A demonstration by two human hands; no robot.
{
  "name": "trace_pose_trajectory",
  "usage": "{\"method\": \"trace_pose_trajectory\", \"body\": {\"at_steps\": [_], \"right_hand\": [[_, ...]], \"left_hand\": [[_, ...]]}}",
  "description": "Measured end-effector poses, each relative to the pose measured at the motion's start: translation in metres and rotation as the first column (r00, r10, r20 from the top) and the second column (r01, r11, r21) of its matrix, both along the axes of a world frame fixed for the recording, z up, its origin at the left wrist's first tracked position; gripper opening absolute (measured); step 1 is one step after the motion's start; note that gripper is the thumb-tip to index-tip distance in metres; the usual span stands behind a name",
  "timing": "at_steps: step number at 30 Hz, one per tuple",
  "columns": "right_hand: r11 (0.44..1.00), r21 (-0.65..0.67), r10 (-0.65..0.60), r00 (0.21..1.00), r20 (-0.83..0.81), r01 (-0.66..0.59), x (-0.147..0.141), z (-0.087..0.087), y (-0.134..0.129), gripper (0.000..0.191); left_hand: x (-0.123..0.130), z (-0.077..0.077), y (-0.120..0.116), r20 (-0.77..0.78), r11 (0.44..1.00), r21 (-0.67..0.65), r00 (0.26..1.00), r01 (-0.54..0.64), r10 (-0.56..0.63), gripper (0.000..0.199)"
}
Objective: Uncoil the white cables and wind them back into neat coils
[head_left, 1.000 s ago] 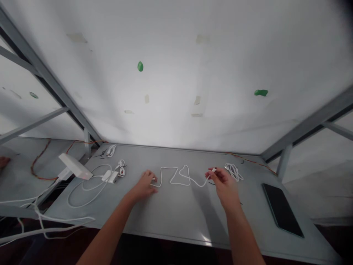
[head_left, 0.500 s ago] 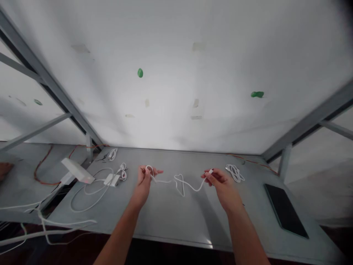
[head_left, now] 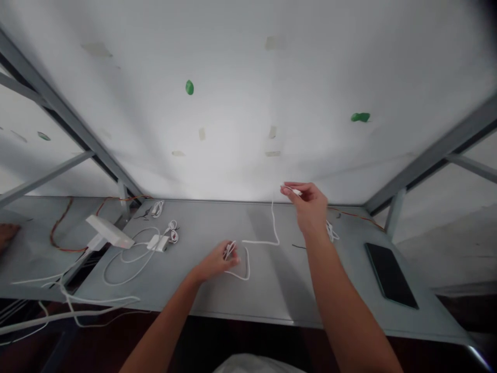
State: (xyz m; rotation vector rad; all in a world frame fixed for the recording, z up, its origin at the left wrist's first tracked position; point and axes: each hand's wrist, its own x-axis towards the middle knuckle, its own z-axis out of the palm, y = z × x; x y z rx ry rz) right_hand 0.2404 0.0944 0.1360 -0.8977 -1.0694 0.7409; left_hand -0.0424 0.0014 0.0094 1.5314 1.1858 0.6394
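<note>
A thin white charging cable (head_left: pixel 261 242) runs between my two hands in a kinked line above the grey table. My left hand (head_left: pixel 219 260) is low near the middle, its fingers closed round a looped part of the cable. Raised higher, in front of the white back wall, my right hand (head_left: pixel 308 202) pinches the white plug end (head_left: pixel 295 191) between thumb and fingers. Partly behind my right forearm lies a coiled white cable (head_left: pixel 332 232). A short black wire (head_left: pixel 298 246) rests just left of that forearm.
At right lies a dark tablet (head_left: pixel 391 274). On the left are a white adapter (head_left: pixel 158 243) with looped cable, a white box-shaped device (head_left: pixel 110 232) and a small cable bundle (head_left: pixel 157 209). Another person's hand (head_left: pixel 8 234) shows at the far left.
My right hand has risen toward the back wall with the plug end. My left hand has moved right and lower, and the cable stretches upward between them. The view has tilted slightly.
</note>
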Motion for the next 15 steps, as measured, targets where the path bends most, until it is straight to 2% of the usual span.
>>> {"method": "trace_pose_trajectory", "body": {"at_steps": [3,4,6,10,12,14,15], "right_hand": [[0.992,-0.110,-0.031,0.976,0.215,0.056,0.000,-0.038,0.028,0.038],[0.989,-0.139,-0.019,0.964,0.265,0.057,0.000,-0.048,0.032,0.037],[0.983,-0.175,-0.001,0.950,0.311,0.059,0.000,-0.062,0.034,0.034],[0.980,-0.192,0.012,0.957,0.291,0.046,-0.003,-0.064,0.029,0.031],[0.982,-0.187,0.034,0.960,0.278,0.020,-0.005,-0.059,0.027,0.032],[0.983,-0.185,0.043,0.958,0.282,0.011,-0.005,-0.056,0.026,0.033],[0.982,-0.188,0.044,0.954,0.296,0.013,-0.005,-0.056,0.025,0.033]], "left_hand": [[-0.003,-0.002,-0.008,-0.212,0.988,0.083,0.971,0.129,-0.109,0.060],[-0.003,-0.004,-0.010,-0.268,0.983,0.102,0.956,0.153,-0.121,0.061],[-0.001,-0.012,-0.014,-0.359,0.975,0.128,0.925,0.183,-0.127,0.047],[0.004,-0.027,-0.017,-0.555,0.942,0.192,0.822,0.276,-0.127,0.015],[0.007,-0.031,-0.019,-0.636,0.919,0.228,0.764,0.321,-0.108,0.012],[0.008,-0.030,-0.022,-0.630,0.909,0.271,0.772,0.317,-0.082,0.016],[0.008,-0.028,-0.024,-0.572,0.907,0.309,0.818,0.286,-0.063,0.017]]}}
